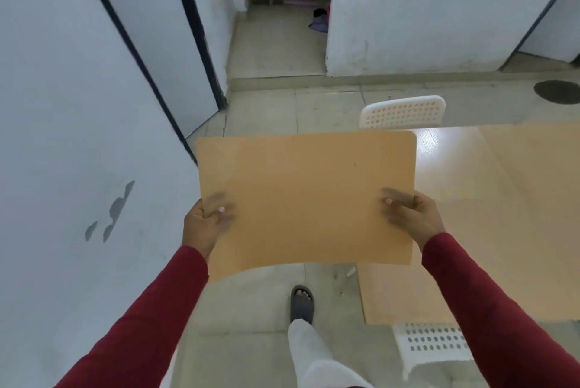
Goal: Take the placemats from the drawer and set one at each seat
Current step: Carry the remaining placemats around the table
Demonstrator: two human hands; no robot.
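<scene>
Table (502,215) sits right of tiled floor (266,111); I see both hands, left hand (202,224) and right hand (417,218), fingers pinching the placemat (307,199) level.

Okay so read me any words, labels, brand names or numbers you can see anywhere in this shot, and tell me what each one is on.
None: no text can be read anywhere in this view.
placemat, held by the left hand and right hand: plain tan, no print.
table: bare wood grain, no label.
white chairs: only perforated holes, no brand mark.
</scene>
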